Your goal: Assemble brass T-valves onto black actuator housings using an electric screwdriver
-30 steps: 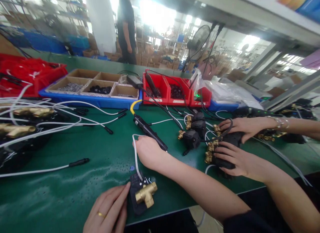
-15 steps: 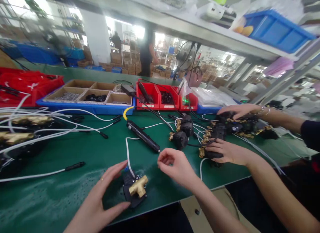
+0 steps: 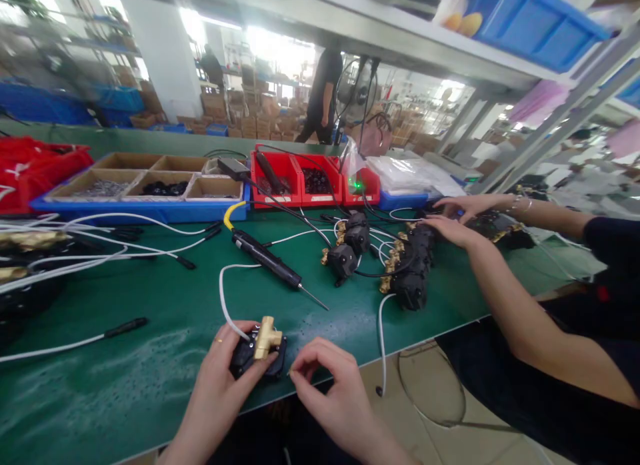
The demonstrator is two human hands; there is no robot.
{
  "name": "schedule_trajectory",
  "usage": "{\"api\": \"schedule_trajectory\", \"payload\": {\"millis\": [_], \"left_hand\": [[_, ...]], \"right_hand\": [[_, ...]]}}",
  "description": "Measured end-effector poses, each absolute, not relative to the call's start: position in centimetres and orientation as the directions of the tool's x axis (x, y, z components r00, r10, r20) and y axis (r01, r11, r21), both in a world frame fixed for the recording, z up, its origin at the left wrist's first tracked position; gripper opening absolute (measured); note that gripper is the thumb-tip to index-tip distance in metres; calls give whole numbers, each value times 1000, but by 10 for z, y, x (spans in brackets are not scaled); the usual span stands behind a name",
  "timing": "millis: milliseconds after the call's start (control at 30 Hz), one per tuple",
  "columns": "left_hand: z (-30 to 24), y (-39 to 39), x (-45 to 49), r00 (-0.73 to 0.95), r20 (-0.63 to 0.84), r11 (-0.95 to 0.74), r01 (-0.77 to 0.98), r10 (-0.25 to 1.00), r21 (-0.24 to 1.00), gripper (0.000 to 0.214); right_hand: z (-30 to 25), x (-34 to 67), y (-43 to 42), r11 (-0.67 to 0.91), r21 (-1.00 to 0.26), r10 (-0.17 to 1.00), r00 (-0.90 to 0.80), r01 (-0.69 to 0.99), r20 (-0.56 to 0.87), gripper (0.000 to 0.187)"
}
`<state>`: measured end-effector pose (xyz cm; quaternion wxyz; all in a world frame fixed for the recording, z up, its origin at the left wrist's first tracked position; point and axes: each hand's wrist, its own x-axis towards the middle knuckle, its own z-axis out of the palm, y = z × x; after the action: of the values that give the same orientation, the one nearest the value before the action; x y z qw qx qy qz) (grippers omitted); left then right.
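Gripping one black unit point(image 3: 245, 356) near the green bench's front edge, the left hand point(image 3: 225, 375) was clamped on it, thumb along the near side. The right hand point(image 3: 333, 375) had thumb and forefinger tips together just beside it; anything pinched there was too small to tell. On the unit, one brass tee point(image 3: 267, 340) ran lengthwise away from the person, its single branch pointing right. Beyond lay one screwdriver point(image 3: 267, 258), slanted, tip rightward and nearer. Two black-and-brass units point(image 3: 343, 260) sat to its right; farther back, three red bins point(image 3: 277, 200).
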<state>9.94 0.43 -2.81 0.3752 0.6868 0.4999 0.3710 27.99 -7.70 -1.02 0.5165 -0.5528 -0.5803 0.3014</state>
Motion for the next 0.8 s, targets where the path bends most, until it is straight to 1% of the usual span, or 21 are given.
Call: {"api": "schedule_trajectory", "payload": {"millis": [100,200,267,333,433,500,533,633,700,733,767,800], "left_hand": [[-32,2,100,189,139,-208,415,972,886,44],[-33,1,100,177,137,-200,417,975,887,47],[-33,0,101,176,142,-205,419,974,885,47],[-34,-1,101,178,155,-218,422,972,880,47],[-35,-2,101,163,176,-231,428,971,874,48],[-37,-3,102,140,185,-229,439,973,869,51],[-37,-3,104,127,187,-224,444,974,867,53],[-38,-3,111,86,193,-211,461,977,862,55],[-37,-2,118,72,206,-215,473,976,854,54],[-36,-1,122,72,213,-221,479,974,850,52],[-35,1,127,75,217,-226,484,973,846,50],[-34,2,130,77,219,-228,486,973,844,48]], "right_hand": [[-15,277,-74,282,-886,940,80,368,332,10],[-19,276,-72,325,-830,927,22,453,375,12],[-20,276,-71,377,-761,903,-27,529,429,13],[-18,276,-70,445,-664,864,-93,601,495,15],[-16,279,-74,513,-541,817,-185,667,546,21],[-14,285,-78,528,-518,810,-215,673,546,20],[-13,289,-80,528,-530,814,-218,664,538,18],[-1,305,-69,458,-636,868,-159,621,471,17],[12,313,-44,342,-681,915,-63,648,399,22],[19,316,-25,269,-673,935,-19,689,354,28],[26,316,-5,185,-642,960,3,744,279,34],[31,314,18,150,-621,970,9,769,244,38]]}}
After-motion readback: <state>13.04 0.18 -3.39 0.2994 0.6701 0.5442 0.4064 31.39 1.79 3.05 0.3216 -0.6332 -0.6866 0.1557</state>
